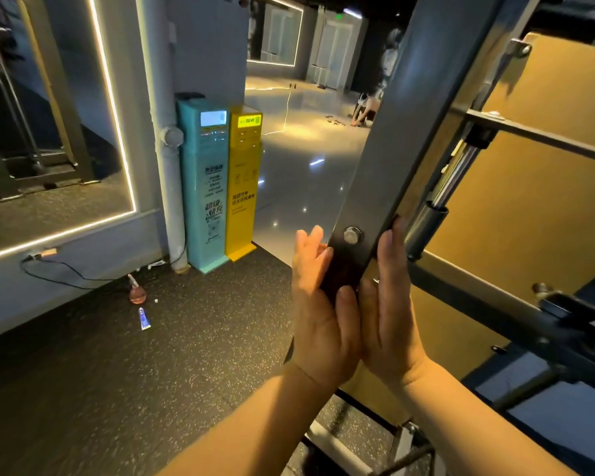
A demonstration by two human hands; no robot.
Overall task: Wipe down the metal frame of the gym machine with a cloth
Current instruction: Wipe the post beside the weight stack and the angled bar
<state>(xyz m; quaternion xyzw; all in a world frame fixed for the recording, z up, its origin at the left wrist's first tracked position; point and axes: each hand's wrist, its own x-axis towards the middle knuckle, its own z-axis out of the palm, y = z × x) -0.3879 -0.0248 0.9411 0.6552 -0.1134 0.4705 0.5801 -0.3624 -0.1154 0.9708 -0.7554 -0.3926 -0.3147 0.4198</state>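
— Where's the cloth?

— I can't see one. Your left hand (pixel 318 304) and right hand (pixel 389 300) clasp the metal frame (pixel 397 139), lower centre, fingers wrapped.

— How should I wipe?

— Press evenly and follow the bar's length — round the bolt (pixel 352 235) too.

To the left of your left hand (pixel 320 314), the dark speckled floor (pixel 152 372) carries a small blue tube (pixel 144 318), a round pinkish bottle (pixel 137 292), a black cable (pixel 66 273), and teal (pixel 205 187) and yellow (pixel 243 183) kiosks farther off.
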